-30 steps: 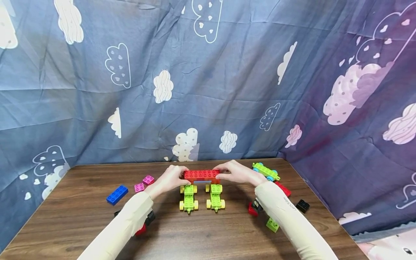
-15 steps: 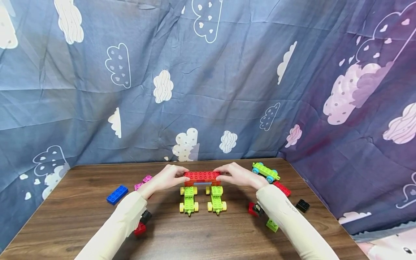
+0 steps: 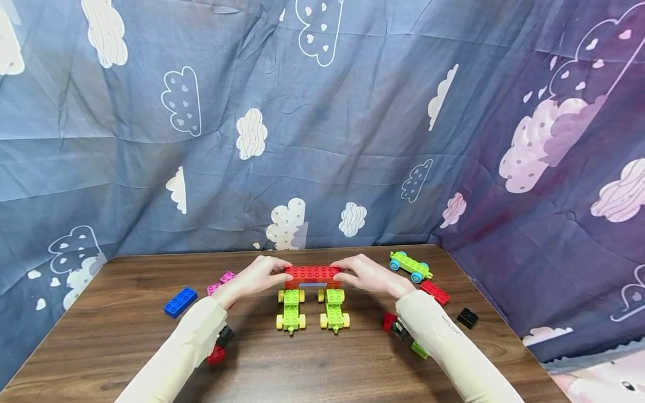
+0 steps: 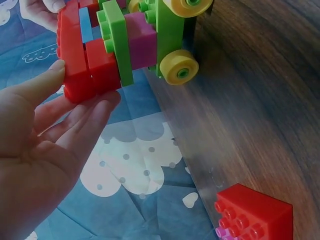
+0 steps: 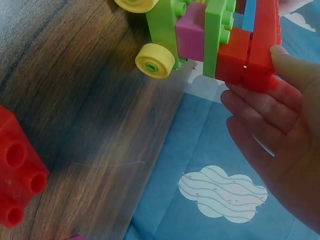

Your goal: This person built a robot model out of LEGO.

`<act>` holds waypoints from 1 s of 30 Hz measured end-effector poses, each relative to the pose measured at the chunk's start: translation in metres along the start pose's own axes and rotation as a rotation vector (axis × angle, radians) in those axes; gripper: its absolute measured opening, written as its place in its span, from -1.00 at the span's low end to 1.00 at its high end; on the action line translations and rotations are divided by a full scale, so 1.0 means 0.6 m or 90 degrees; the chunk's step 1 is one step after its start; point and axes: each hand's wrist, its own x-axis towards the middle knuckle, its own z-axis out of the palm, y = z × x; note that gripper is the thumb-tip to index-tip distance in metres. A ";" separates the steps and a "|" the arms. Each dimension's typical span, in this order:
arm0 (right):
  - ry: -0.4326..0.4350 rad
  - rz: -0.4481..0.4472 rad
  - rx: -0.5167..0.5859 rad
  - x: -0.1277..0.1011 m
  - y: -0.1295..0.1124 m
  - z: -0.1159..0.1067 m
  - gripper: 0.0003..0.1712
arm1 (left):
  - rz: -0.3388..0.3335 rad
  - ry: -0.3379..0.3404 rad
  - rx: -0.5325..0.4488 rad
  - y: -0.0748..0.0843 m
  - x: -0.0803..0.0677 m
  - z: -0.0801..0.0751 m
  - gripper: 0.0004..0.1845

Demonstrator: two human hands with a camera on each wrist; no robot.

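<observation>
A long red brick [image 3: 312, 273] lies across the tops of two green wheeled chassis with yellow wheels [image 3: 290, 309] [image 3: 332, 308] in the middle of the wooden table [image 3: 312, 369]. My left hand [image 3: 279, 274] pinches the brick's left end. My right hand [image 3: 342, 274] pinches its right end. In the left wrist view the thumb and fingers of the left hand [image 4: 85, 85] clamp the red brick [image 4: 75, 55] above a purple block and a green plate. The right wrist view shows the right hand [image 5: 252, 75] gripping the red brick [image 5: 260, 45] the same way.
Loose on the table are a blue brick [image 3: 180, 301] and pink bricks [image 3: 221, 281] at the left. A green chassis with blue wheels [image 3: 410, 266], a red brick [image 3: 434, 291] and a black brick [image 3: 467, 318] are at the right. Small red and black pieces [image 3: 219, 346] lie under my forearms. Cloud-print cloth hangs behind.
Both hands stay on the ends of the red brick. The brick has sunk very slightly onto the two chassis, and my left forearm has shifted a little to the left.
</observation>
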 end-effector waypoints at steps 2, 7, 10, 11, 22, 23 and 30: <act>0.002 -0.003 0.001 0.000 -0.001 0.001 -0.61 | 0.001 0.000 0.001 -0.003 0.000 0.001 -0.64; 0.000 -0.001 0.001 0.000 -0.004 0.002 -0.63 | 0.005 0.008 0.005 -0.007 -0.001 0.003 -0.62; -0.004 0.003 -0.005 0.000 -0.005 0.000 -0.61 | 0.005 0.015 -0.003 -0.008 -0.002 0.006 -0.61; -0.006 0.006 -0.008 0.000 -0.005 0.000 -0.61 | 0.009 0.018 0.000 -0.008 -0.002 0.007 -0.61; -0.014 0.021 -0.025 -0.004 -0.007 -0.003 -0.57 | 0.052 0.053 0.052 -0.007 -0.005 0.017 -0.70; -0.013 0.020 -0.026 -0.004 -0.007 -0.004 -0.57 | 0.055 0.055 0.058 -0.007 -0.004 0.018 -0.70; -0.021 0.028 -0.033 -0.003 -0.009 -0.011 -0.60 | 0.073 0.063 0.087 -0.004 -0.005 0.018 -0.74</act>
